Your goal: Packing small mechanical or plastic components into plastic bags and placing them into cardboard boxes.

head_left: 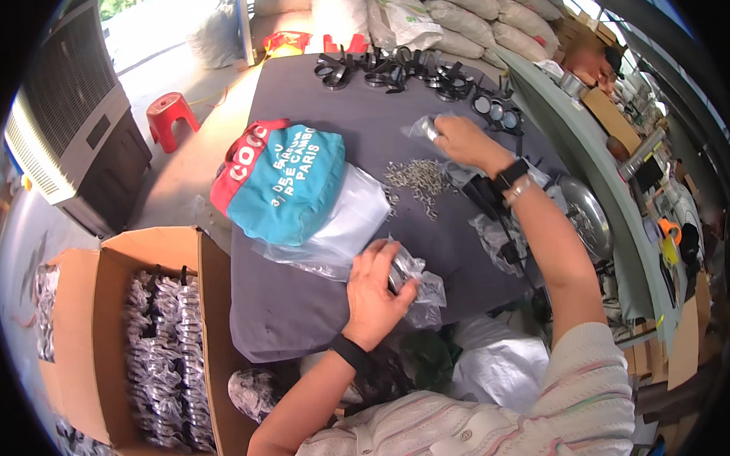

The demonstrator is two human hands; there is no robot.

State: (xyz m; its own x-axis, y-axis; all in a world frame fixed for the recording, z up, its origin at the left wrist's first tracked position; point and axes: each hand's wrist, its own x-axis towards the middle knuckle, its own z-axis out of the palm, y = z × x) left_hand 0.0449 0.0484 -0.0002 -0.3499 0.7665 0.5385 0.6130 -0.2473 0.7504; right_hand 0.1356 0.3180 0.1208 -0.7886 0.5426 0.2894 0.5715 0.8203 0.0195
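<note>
My left hand (373,293) grips a clear plastic bag (418,282) with a round metal part inside, at the near edge of the grey table (298,306). My right hand (463,140) reaches far across the table and pinches another small clear bag (421,127) at its edge. Between the two hands lies a heap of small metal clips (419,178). A stack of flat clear bags (345,223) lies just left of my left hand, partly under a blue and red cloth bag (282,181).
Black round clamps (395,68) line the table's far edge. An open cardboard box (148,341) full of bagged metal parts stands on the floor at left. A red stool (169,117), a grey cooling unit (71,129), stacked sacks (437,17) and a green workbench (592,163) surround the table.
</note>
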